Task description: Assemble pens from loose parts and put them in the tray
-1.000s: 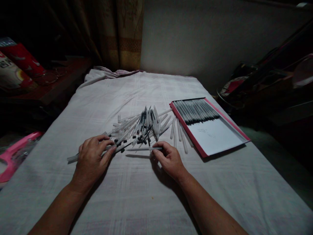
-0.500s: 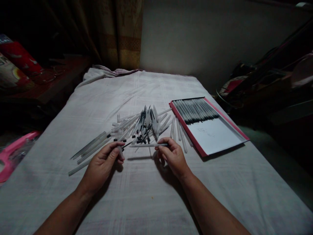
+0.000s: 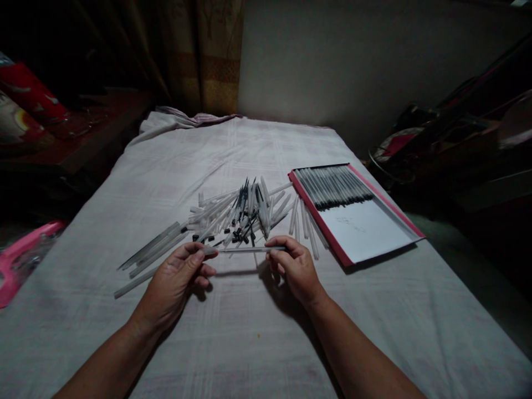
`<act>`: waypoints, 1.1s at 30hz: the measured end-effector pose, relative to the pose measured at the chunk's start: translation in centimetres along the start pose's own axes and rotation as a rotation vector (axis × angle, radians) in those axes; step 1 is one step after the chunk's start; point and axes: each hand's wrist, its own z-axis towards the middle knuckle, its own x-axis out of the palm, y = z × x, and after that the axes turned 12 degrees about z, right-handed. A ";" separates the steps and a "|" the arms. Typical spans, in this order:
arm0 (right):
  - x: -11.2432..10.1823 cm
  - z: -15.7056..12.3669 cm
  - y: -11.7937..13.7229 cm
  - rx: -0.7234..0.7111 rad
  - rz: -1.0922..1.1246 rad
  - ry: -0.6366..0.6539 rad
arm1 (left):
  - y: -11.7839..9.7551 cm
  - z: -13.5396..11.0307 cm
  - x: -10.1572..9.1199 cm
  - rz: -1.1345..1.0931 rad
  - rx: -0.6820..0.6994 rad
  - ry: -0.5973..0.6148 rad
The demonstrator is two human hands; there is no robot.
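Observation:
Between thumb and fingers, my left hand [image 3: 183, 271] pinches a pale, translucent pen cap [image 3: 210, 251]. My right hand [image 3: 293, 266] grips a slim clear pen [image 3: 245, 250] near its dark right end. The pen lies level, its left tip at the cap; whether it is inside the cap I cannot tell. Just beyond both hands is a loose pile of clear pen barrels [image 3: 216, 213], with dark-tipped refills [image 3: 241, 202] and small black plugs [image 3: 236, 237] among them. Several longer barrels [image 3: 153, 255] lie left of the pile, by my left hand.
A red-edged shallow box [image 3: 343, 257] on the right holds a row of pens [image 3: 332, 187] over white paper. All this rests on a pale checked cloth [image 3: 233, 343]. A pink-handled item [image 3: 29, 249] sits low at the left edge; a wall [image 3: 311, 66] rises behind.
My left hand has turned the cap from tilted to level and brought it to the pen's left end. My right hand has stayed nearly in place.

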 end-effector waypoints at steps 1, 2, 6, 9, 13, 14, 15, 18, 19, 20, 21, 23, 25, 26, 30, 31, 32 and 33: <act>0.0 0.0 0.0 -0.002 -0.005 0.001 | 0.1 0.0 0.0 0.011 0.007 0.007; 0.1 0.0 -0.1 -0.004 -0.009 0.004 | 0.2 0.0 0.0 0.024 0.012 0.016; -0.1 0.0 -0.2 -0.026 -0.041 0.046 | 0.6 0.0 0.1 0.074 0.028 0.029; -0.5 0.1 -0.2 -0.029 -0.130 0.151 | 0.7 -0.1 0.2 0.120 0.060 0.036; -1.6 0.3 0.0 -0.079 -0.325 0.336 | 0.7 -0.3 0.3 0.214 0.089 0.048; -1.9 0.3 0.0 -0.096 -0.363 0.366 | 0.6 -0.3 0.3 0.231 0.093 0.049; -2.0 0.3 0.0 -0.110 -0.393 0.390 | 0.6 -0.3 0.3 0.243 0.095 0.049; -2.2 0.4 0.0 -0.128 -0.446 0.433 | 0.7 -0.1 0.4 0.260 0.094 0.046; -2.1 0.3 0.0 -0.131 -0.455 0.440 | 0.8 -0.1 0.3 0.264 0.091 0.045; -2.0 0.3 0.0 -0.137 -0.464 0.444 | 0.9 0.0 0.3 0.267 0.089 0.041; -1.9 0.2 0.0 -0.144 -0.473 0.448 | 1.0 0.1 0.2 0.270 0.089 0.039; -1.7 0.2 0.0 -0.163 -0.495 0.460 | 1.2 0.2 0.0 0.275 0.087 0.036; -1.7 0.1 -0.1 -0.183 -0.518 0.470 | 1.3 0.3 -0.1 0.278 0.072 0.037; -1.6 0.1 -0.1 -0.188 -0.526 0.473 | 1.2 0.3 -0.2 0.281 0.062 0.041; -1.6 0.0 -0.3 -0.197 -0.529 0.473 | 1.1 0.2 -0.2 0.293 0.062 0.049; -1.5 0.0 -0.4 -0.199 -0.529 0.473 | 1.0 0.2 -0.2 0.287 0.067 0.045; -1.5 0.0 -0.4 -0.204 -0.529 0.471 | 1.0 0.1 -0.2 0.278 0.068 0.041; -1.4 -0.1 -0.5 -0.212 -0.531 0.467 | 1.1 0.1 -0.2 0.267 0.066 0.036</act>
